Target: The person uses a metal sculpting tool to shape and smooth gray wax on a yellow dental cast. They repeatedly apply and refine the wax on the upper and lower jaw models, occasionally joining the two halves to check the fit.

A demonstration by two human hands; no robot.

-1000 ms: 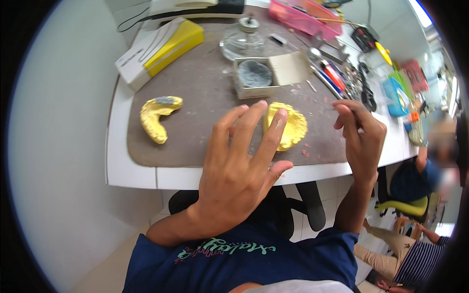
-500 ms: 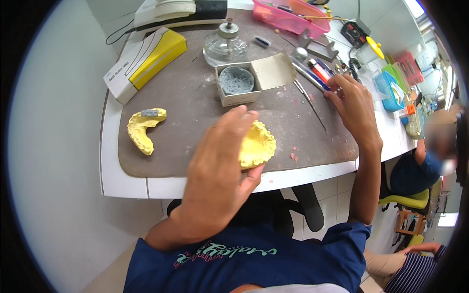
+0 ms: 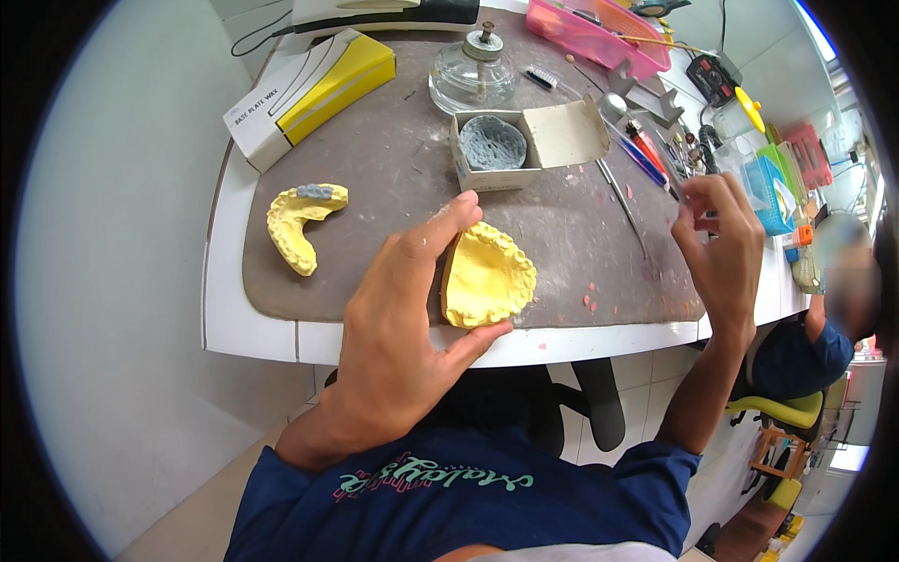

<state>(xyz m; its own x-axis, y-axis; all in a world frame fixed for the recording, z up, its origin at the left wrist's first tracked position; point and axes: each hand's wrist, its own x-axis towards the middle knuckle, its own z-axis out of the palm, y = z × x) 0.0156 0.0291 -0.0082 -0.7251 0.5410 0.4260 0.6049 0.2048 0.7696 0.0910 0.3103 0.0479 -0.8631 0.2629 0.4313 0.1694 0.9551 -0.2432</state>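
My left hand (image 3: pixel 398 286) grips a yellow plaster dental cast (image 3: pixel 487 276) by its edge, thumb below and fingers at the far side. The cast's tooth arch and palate face up. At the right, my right hand (image 3: pixel 721 229) has its fingers pinched together beside a slim dark tool; what they hold is partly hidden. A second, horseshoe-shaped yellow cast (image 3: pixel 290 248) lies on the mat to the left, with grey wax (image 3: pixel 315 192) over some of its teeth. An open small carton (image 3: pixel 496 178) beyond my left hand holds a round grey wax block (image 3: pixel 493 144).
A glass spirit burner (image 3: pixel 473 75) stands behind the carton. A yellow-white box (image 3: pixel 318 98) lies far left. A metal instrument (image 3: pixel 623 208), a red lighter (image 3: pixel 646 145) and pens lie right, near a pink basket (image 3: pixel 599 37). Another person (image 3: pixel 796 351) sits at far right.
My left hand has turned, showing more of the dental cast. My right hand has drawn slightly away from the pens, fingers curled tighter. The whole view has shifted a little.
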